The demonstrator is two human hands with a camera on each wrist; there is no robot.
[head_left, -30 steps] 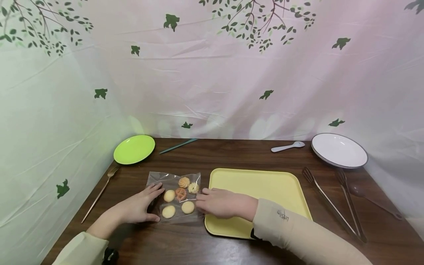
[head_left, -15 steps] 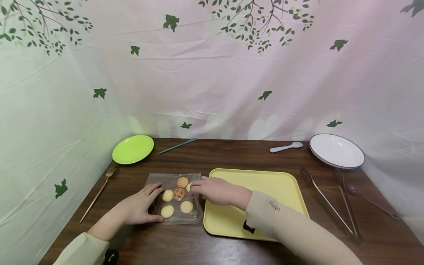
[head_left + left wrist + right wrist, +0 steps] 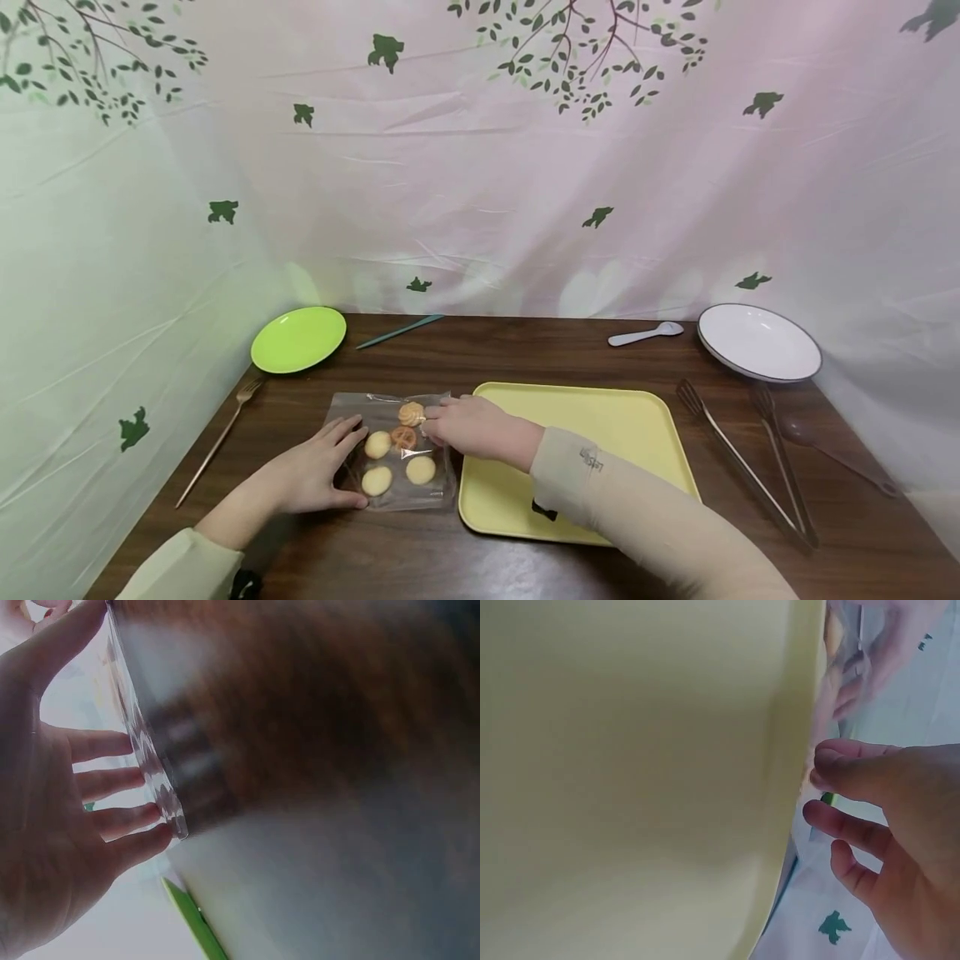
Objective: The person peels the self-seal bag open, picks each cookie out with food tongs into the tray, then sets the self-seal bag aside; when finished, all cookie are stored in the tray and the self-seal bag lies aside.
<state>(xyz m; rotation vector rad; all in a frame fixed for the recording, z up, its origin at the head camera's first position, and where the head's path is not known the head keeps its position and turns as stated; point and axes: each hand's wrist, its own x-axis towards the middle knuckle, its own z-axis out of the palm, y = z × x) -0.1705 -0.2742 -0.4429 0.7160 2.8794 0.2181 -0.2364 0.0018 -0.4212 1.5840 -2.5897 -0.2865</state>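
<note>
Clear plastic glints on my feed: a flat bag (image 3: 393, 461) holding round cookies (image 3: 377, 481), on a dark wooden table (image 3: 517, 346). The left hand (image 3: 313, 473), fingers spread, touches its left side; the right hand (image 3: 480, 429) bends over its upper right part, and I cannot tell whether it pinches anything. Just beside, a beige sleeve (image 3: 637, 508) crosses a yellow rectangular tray (image 3: 600, 417).
</note>
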